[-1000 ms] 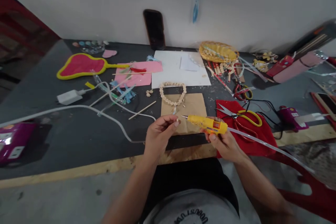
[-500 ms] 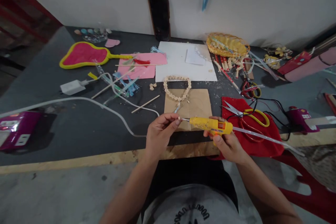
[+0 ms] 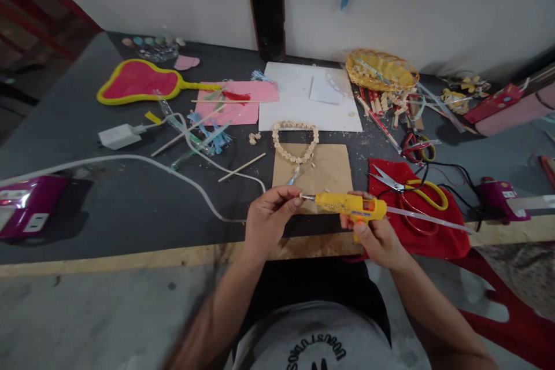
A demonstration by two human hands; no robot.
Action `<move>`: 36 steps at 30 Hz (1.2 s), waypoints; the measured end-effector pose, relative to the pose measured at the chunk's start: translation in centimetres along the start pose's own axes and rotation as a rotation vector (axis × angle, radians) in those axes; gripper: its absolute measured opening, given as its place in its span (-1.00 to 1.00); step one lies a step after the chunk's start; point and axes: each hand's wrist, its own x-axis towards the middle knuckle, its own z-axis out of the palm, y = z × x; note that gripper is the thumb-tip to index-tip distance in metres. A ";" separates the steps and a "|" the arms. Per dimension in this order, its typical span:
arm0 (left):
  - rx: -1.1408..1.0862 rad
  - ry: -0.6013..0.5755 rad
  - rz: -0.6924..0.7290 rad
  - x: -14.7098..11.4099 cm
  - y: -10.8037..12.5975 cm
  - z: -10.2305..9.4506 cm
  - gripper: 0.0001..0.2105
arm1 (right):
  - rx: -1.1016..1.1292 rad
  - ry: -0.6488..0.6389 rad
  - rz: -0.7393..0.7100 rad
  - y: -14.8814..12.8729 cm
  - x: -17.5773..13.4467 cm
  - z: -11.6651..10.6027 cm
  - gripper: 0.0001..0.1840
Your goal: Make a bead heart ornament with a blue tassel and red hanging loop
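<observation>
My right hand (image 3: 376, 236) is wrapped round the grip of a yellow hot glue gun (image 3: 347, 203), its nozzle pointing left. A long clear glue stick (image 3: 429, 219) sticks out of the gun's back end. With thumb and finger, my left hand (image 3: 273, 217) pinches a tiny pale piece (image 3: 300, 195) right at the nozzle tip; what it is cannot be made out. Just beyond both hands, a ring of pale beige pieces (image 3: 297, 157) lies partly on a brown sheet of paper (image 3: 333, 167) and partly on the dark table.
Scissors (image 3: 416, 186) lie on a red cloth (image 3: 390, 170) at right. Behind are a white board (image 3: 295, 92) and a wicker basket (image 3: 381, 69). A pink and yellow fan-shaped piece (image 3: 139, 81), a white charger (image 3: 119, 136) and its cable occupy the left. A phone (image 3: 267, 20) leans against the wall.
The camera view has shifted slightly. My hands keep their hold, the glue gun's nozzle still at the small piece in my left fingers.
</observation>
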 end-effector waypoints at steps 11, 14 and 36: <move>0.008 0.022 0.002 -0.1 0.3 0.2 -0.86 | -0.048 -0.024 -0.029 -0.3 0.2 -0.2 -0.59; 0.006 0.038 -0.002 -0.2 0.4 0.2 -0.83 | -0.045 -0.030 -0.021 -0.2 0.2 -0.1 -0.57; 0.286 0.119 0.241 0.1 1.3 -2.6 -0.93 | 0.451 0.309 0.471 3.6 8.2 -6.8 -0.57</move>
